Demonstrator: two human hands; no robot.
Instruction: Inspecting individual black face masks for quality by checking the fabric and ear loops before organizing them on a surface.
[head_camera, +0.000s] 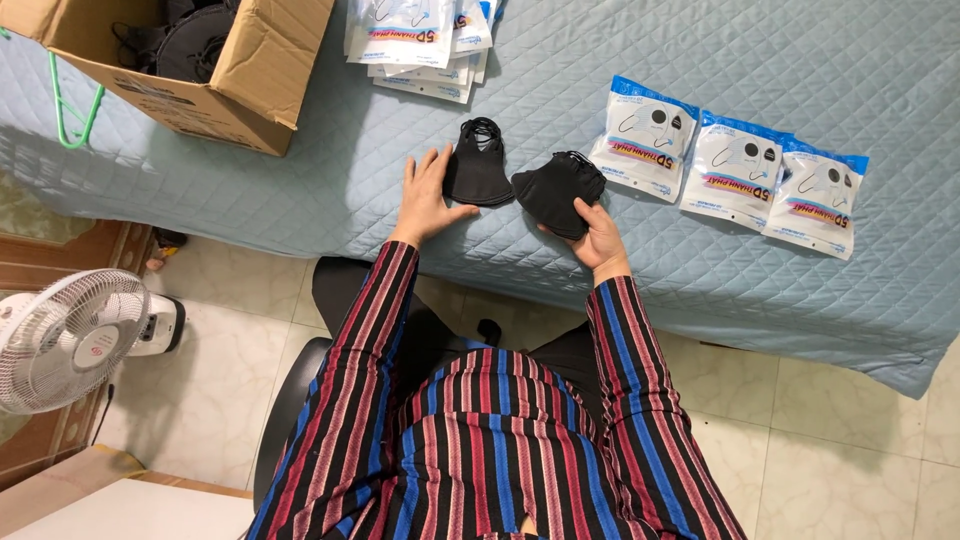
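Note:
Two small stacks of black face masks lie on a pale blue quilted bed (700, 250). My left hand (426, 198) rests flat beside the left stack of masks (479, 168), with fingers and thumb touching its edge. My right hand (597, 232) grips the right stack of masks (556, 190) from below, thumb on top. The two stacks sit side by side, almost touching. My sleeves are striped red, blue and black.
Three filled white-and-blue mask packets (733, 168) lie in a row right of the stacks. A pile of similar packets (425, 45) sits at the far side. An open cardboard box (215, 75) with black masks stands top left. A white fan (70, 335) stands on the tiled floor.

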